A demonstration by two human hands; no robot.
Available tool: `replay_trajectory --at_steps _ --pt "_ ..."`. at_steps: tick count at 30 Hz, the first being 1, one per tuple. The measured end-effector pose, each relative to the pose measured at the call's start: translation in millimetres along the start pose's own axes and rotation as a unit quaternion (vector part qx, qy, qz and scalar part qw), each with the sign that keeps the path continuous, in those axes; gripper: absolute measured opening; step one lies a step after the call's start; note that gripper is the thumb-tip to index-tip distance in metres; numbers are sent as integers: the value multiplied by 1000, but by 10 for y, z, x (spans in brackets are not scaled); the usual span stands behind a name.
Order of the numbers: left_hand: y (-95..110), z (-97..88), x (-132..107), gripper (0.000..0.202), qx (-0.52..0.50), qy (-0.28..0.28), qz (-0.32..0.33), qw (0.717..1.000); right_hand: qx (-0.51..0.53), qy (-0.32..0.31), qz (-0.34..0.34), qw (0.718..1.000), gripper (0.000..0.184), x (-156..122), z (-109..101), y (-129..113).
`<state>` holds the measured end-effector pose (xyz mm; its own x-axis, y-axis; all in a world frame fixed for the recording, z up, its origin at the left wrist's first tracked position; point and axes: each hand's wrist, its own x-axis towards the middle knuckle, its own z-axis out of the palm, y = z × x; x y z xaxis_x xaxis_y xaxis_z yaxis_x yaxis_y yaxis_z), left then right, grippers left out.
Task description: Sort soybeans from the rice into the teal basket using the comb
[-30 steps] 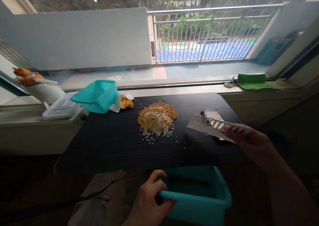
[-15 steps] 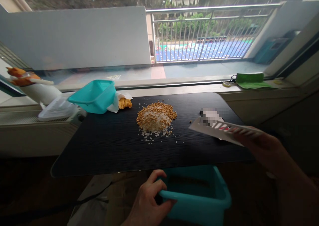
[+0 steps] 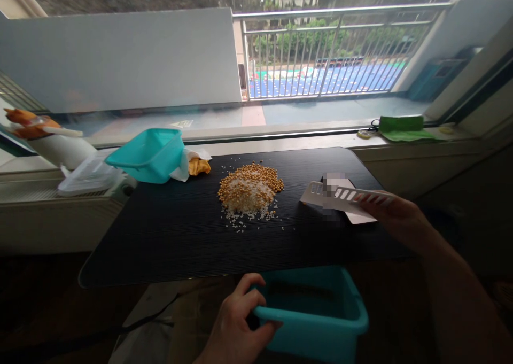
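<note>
At the table's front edge, my left hand (image 3: 242, 321) is closed round the rim of a teal plastic bin (image 3: 312, 318), just below the tabletop. My right hand (image 3: 395, 214) grips a thin white slotted plate (image 3: 328, 195), tilted over the right part of the black table (image 3: 172, 246). Under the plate lies a flat pale card-like piece (image 3: 360, 214), partly covered. Left of the plate, in the middle of the table, sits a heap of yellow soybeans (image 3: 250, 185) mixed with white rice grains (image 3: 240, 214), some scattered in front.
A second teal bin (image 3: 150, 153) stands at the back left, beside a crumpled white and orange wrapper (image 3: 198, 164). A clear plastic lid (image 3: 90, 174) rests on the radiator. A green cloth (image 3: 404, 129) and a tape roll (image 3: 364, 134) lie on the windowsill.
My right hand has moved slightly left and up, turning the slotted plate so its slots show more clearly. More of the pale piece beneath shows. My left hand keeps its hold on the bin.
</note>
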<state>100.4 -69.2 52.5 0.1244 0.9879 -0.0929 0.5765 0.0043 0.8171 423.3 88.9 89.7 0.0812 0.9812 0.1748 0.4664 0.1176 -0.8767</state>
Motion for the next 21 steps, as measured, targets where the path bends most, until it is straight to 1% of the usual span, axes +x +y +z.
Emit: replay_trajectory --at_steps 3,6,9,14,18,19,21 --pt "-10 10 10 13 4 -1 0 1000 11 -41 33 999 23 -117 -50 -4" --pt "-10 29 16 14 3 0 6 1000 20 -40 54 998 21 -219 -106 -10" --pt "6 44 17 14 -2 0 11 1000 23 -40 76 996 24 -316 -151 -19" --pt "20 57 6 15 -6 0 13 1000 43 -86 78 992 27 -524 -227 -112" --pt "4 64 4 16 -4 -5 15 1000 74 -128 107 983 23 -672 -272 -210" --pt "-2 62 3 16 -2 -5 15 1000 81 -128 108 983 22 -687 -257 -224" --pt "-17 51 -4 16 3 -8 13 1000 94 -94 96 987 21 -680 -175 -238"
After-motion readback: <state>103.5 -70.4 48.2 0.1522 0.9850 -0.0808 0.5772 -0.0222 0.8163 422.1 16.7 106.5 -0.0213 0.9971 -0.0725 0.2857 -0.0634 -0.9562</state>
